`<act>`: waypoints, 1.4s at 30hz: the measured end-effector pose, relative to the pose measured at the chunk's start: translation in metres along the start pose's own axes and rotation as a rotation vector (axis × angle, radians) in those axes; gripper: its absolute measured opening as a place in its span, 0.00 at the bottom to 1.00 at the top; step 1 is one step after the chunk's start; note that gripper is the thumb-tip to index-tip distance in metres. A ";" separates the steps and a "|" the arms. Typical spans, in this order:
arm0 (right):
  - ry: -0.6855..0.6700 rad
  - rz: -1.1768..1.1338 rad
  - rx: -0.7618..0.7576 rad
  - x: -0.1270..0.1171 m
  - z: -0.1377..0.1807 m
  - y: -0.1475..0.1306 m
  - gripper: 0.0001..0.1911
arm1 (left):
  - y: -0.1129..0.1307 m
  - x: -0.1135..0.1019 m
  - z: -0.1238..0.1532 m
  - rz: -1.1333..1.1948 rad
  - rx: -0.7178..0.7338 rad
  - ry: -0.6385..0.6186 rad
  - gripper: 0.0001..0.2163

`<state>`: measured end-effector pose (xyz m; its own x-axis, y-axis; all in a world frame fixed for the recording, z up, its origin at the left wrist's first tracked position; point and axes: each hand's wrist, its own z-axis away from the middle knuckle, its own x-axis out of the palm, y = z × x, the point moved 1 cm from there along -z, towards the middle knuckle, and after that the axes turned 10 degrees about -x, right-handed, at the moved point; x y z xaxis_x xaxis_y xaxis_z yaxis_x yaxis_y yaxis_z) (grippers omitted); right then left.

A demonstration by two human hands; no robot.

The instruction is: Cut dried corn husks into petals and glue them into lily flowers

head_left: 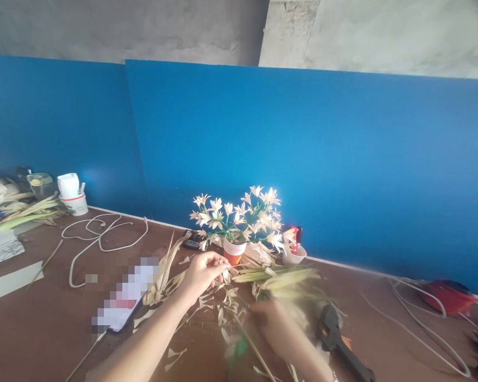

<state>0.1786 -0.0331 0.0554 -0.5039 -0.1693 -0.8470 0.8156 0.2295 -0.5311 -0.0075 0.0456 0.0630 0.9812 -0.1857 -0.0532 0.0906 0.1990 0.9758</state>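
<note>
**Left grip pinching a pale piece at the flower cup; right grip too blurred to call**

Left grip (205, 271): thumb and fingers closed together on a small pale piece (225, 275), just in front of the red-and-white paper cup (235, 252). Right grip (267, 314): smeared, right of and nearer the wearer than the left, over the scraps. Can't tell if it's loaded or released. A tan stick (255, 347) lies beside it, and a green blur (241, 347) sits below; can't identify that one.

Step, my read: hand-forming or assembling a single petal or flower. Finished-looking pale flowers (239, 215) on green stems already stand in the cup. Next move would call for a steady left pinch while the right brings its fingertips in to the piece, light pressure, since thin petals probably crease or tear easily.

Orientation: the held piece seems to hang down from the fingertips; long axis mostly covered, so can't confirm. Cup upright, axis vertical. Stems fan up and out to both sides. Stick runs slantwise, near end toward the wearer and to the right. Leaf strips (279, 277) lie roughly crosswise on the bench (43, 345), right of the cup.
</note>
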 end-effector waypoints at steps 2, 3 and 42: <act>0.000 -0.013 0.009 0.002 -0.001 0.002 0.08 | 0.000 -0.001 0.000 -0.002 0.025 0.015 0.06; -0.004 -0.028 0.011 0.003 -0.001 0.003 0.08 | 0.001 -0.002 0.000 0.001 0.033 0.022 0.06; 0.038 -0.179 0.030 0.002 -0.001 0.002 0.09 | -0.003 0.003 0.000 0.186 -0.026 0.000 0.10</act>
<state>0.1786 -0.0324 0.0529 -0.6519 -0.1685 -0.7393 0.7196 0.1701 -0.6733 -0.0043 0.0447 0.0602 0.9815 -0.1430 0.1275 -0.0881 0.2543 0.9631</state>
